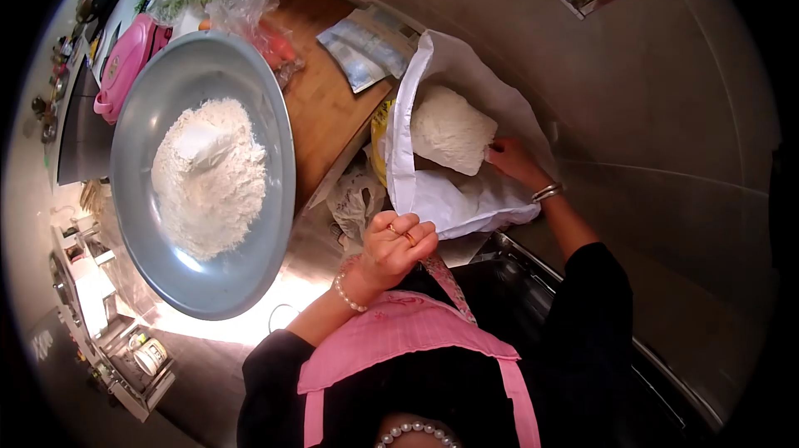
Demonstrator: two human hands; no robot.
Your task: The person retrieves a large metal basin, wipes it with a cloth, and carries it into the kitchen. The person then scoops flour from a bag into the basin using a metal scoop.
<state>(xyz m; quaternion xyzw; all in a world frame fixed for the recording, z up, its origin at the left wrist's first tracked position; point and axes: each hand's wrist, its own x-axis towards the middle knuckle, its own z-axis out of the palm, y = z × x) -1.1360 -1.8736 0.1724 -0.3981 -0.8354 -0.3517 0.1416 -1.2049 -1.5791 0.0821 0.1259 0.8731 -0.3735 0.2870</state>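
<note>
In the head view, my right hand (516, 161) reaches inside an open white sack (454, 206), its fingers closed at the right edge of a container heaped with flour (454, 130). My left hand (399, 244) is closed by the sack's near left rim; whether it pinches the rim cannot be made out. To the left stands a large grey-blue basin (133, 156) with a mound of flour (220, 190), which has a whiter, smoother patch near its top. Neither hand touches the basin.
A wooden board (320, 127) lies between basin and sack, with plastic bags of vegetables (241, 7) and flat packets (358, 52) at its far side. A pink appliance (129, 61) is behind the basin. The tiled wall (649, 115) rises at the right.
</note>
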